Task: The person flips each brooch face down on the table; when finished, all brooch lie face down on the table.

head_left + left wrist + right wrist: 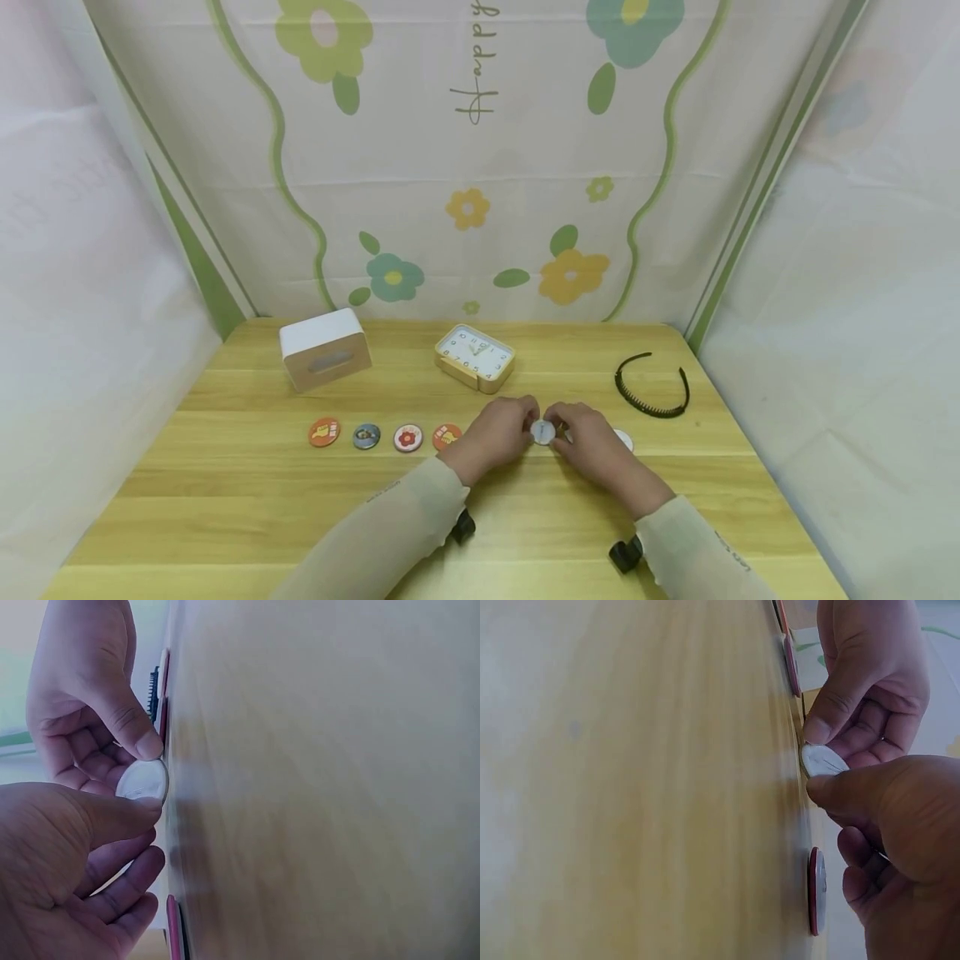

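A small round whitish badge (543, 432) is held between the two hands just over the table, tilted up on its edge. My left hand (501, 432) pinches one side of it with thumb and fingers. Opposite, my right hand (592, 442) pinches the other side, its thumb at the rim. In the left wrist view, the badge's pale face (142, 780) shows between both thumbs. Beyond the right hand a white badge (624, 439) is partly covered by it. Next to the left wrist lies an orange badge (446, 437), also partly covered.
Left of the hands an orange badge (324, 432), a blue picture badge (366, 436) and a red-flower badge (408, 437) lie in a row. Behind stand a tissue box (326, 350) and a clock (476, 357). A black toothed headband (652, 408) lies at right.
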A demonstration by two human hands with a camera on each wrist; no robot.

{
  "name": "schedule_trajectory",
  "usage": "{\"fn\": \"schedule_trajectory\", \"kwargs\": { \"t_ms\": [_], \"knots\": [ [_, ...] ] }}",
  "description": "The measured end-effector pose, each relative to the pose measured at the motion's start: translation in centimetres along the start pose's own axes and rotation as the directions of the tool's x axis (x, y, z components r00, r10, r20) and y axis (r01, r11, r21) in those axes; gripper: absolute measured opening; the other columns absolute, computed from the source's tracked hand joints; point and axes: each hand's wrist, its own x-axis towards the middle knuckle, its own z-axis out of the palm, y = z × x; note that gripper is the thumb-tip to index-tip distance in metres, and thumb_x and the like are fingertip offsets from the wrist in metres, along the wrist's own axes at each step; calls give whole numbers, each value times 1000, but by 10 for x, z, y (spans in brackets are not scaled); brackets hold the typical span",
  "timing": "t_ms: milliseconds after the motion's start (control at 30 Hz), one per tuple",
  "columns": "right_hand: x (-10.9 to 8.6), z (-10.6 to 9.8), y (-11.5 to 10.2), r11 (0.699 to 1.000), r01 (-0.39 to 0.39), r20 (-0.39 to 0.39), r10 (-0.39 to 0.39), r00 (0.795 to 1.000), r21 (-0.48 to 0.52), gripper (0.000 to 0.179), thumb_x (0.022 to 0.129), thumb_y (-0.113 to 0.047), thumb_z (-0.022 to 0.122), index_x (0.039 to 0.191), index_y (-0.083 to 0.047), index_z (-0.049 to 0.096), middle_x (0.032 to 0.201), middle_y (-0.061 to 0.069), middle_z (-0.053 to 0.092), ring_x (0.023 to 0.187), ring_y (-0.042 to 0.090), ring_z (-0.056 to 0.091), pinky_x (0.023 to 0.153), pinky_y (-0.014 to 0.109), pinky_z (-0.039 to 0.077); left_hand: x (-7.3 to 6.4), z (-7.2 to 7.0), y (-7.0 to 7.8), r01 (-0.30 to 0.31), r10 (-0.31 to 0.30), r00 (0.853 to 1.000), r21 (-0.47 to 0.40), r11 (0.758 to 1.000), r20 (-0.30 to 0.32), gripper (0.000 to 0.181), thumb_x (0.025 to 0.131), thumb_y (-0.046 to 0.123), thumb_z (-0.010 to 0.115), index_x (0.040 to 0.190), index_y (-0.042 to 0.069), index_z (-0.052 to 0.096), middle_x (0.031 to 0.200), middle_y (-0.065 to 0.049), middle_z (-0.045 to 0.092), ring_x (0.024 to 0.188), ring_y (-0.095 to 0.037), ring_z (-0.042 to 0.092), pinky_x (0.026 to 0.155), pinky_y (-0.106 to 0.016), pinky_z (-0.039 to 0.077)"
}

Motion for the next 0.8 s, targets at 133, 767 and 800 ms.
{"fn": "schedule_trajectory", "kwargs": {
  "t_ms": [133, 767, 800],
  "knots": [
    [1, 1, 3, 999, -21, 12, 21, 1000, 43, 29, 95, -10, 84, 121, -20, 76, 114, -5, 75, 105, 14, 66, 91, 43, 59, 1, -1, 1, 2, -2, 1000, -4, 1000, 16, 13, 97, 8, 78, 105, 15, 70, 80, 8, 62, 74, -10, 56, 65, -23, 46],
    [3, -1, 9, 995, 97, 56, -95, 994, -38, 31, 97, -11, 83, 127, -10, 79, 121, 1, 78, 115, 21, 64, 99, 47, 57, 1, -2, 2, -102, 94, 994, 176, 979, 54, 8, 99, 13, 79, 95, 17, 83, 84, 11, 73, 79, -7, 57, 78, -25, 50],
    [3, -1, 9, 995, 95, 62, -93, 994, -39, 31, 97, -12, 83, 128, -11, 79, 122, 1, 78, 115, 20, 64, 99, 46, 57, 1, -2, 3, -103, 94, 994, 184, 977, 56, 7, 99, 13, 79, 95, 18, 83, 84, 11, 74, 79, -7, 57, 78, -25, 50]
  ]
}}
